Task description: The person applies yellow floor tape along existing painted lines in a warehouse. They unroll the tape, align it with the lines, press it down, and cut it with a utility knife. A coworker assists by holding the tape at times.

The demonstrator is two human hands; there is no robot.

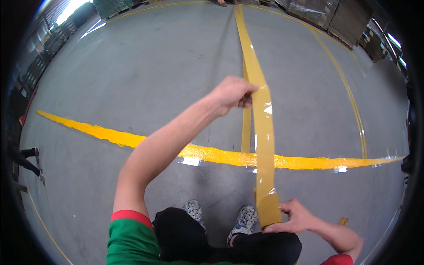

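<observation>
My left hand (236, 93) is closed, pinching the left edge of a long tan-yellow strip of adhesive tape (265, 132). The strip is stretched away from me over the floor, up to the far edge of view. At its near end, by my right knee, my right hand (297, 216) grips the tape roll (268, 211), thumb underneath and fingers at its right side. Below the raised strip, a narrower yellow line (246, 132) lies on the floor. A wet-looking band of bright yellow paint (216, 154) crosses under the strip.
My clog-style shoes (246, 219) stand just short of the paint band. Another person's hand (222, 2) shows at the strip's far end. At the left edge are another person's legs (32, 161). Wrapped pallet stacks (316, 12) stand far right. Another yellow floor line (349, 88) runs on the right.
</observation>
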